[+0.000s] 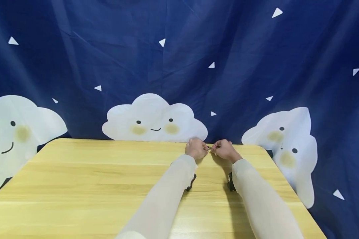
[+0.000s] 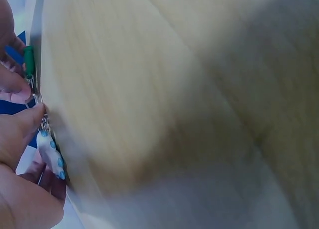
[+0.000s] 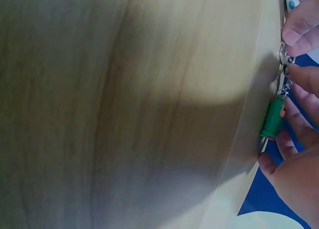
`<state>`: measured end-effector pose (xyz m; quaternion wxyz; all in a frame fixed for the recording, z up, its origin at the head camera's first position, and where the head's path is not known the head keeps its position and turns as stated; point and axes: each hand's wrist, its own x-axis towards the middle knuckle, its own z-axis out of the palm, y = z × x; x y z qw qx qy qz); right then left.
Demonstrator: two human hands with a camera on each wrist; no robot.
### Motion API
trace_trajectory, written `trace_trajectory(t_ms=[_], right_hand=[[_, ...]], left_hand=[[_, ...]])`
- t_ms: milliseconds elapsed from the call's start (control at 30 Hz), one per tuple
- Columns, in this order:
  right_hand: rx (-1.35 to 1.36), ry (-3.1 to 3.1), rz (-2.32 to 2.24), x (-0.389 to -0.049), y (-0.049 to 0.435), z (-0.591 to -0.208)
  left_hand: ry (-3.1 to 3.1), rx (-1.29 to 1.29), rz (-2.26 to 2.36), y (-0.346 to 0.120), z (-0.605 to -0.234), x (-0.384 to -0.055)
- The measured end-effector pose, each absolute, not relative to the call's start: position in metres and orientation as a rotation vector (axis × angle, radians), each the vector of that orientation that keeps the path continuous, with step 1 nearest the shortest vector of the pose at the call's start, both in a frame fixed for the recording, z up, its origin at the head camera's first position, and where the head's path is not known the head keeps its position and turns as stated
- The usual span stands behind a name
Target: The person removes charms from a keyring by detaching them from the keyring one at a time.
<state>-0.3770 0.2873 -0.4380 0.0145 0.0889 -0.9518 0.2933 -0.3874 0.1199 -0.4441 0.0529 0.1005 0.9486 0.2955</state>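
Note:
Both hands meet close together near the table's far edge in the head view. My left hand (image 1: pixel 196 148) pinches the metal ring and chain (image 2: pixel 44 121) of a keychain, and a white charm with blue spots (image 2: pixel 51 154) hangs beside its curled fingers. Opposite it, my right hand (image 1: pixel 225 149) pinches the chain links (image 3: pixel 286 84) that lead to a green cylindrical charm (image 3: pixel 273 118). That green charm lies along the right fingers, with a bit of red at its end. Between the fingertips, small metal rings (image 3: pixel 283 53) join the two sides; their exact linkage is partly hidden.
The light wood-grain table (image 1: pixel 92 186) stretches under both forearms. Behind its far edge hangs a dark blue curtain (image 1: pixel 179 59) printed with white clouds and triangles. A dark strap piece (image 1: pixel 231 182) shows under the right sleeve, another (image 1: pixel 192 182) under the left.

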Motion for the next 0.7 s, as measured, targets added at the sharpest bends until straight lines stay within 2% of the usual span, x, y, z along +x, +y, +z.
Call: trace_trajectory(t_ms=[333,700], right_hand=[[0.331,-2.936,0.890,-0.374,0.285,-0.437],[0.350,-2.898,1.095,-0.373,0.286,-0.429]], left_hand=[[2.877,0.315,0.992,0.115,-0.442,-0.383],[2.801,0.255,1.149,0.111,-0.436,-0.383]])
